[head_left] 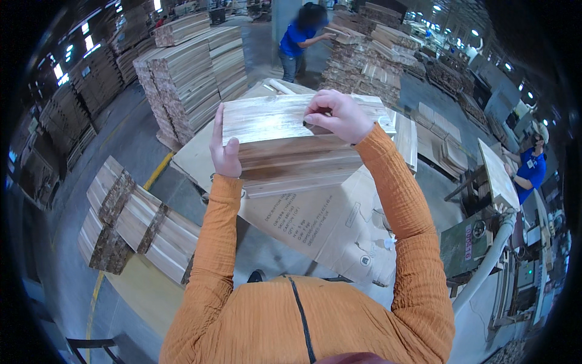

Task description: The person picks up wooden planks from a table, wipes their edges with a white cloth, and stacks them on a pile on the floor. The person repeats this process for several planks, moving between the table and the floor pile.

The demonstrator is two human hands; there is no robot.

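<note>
A pale wooden board (264, 121) lies on top of a stack of boards (297, 167) in front of me. My left hand (225, 151) is at the board's left end, fingers along the end and thumb at the near corner. Over the right half of the board is my right hand (339, 115), its thumb and fingers pinched together against the top face. A small dark spot shows at its fingertips; whether it is a held piece or a mark on the wood is unclear. Flattened brown cardboard (285, 221) lies under the stack.
Tall wood stacks (188, 79) stand at the far left, and bundled boards (136, 212) lie at the near left. A person in blue (297, 39) is beside another wood pile (364, 67). At the right, a second person (531, 167) handles a panel (498, 173) near a green machine (467, 242).
</note>
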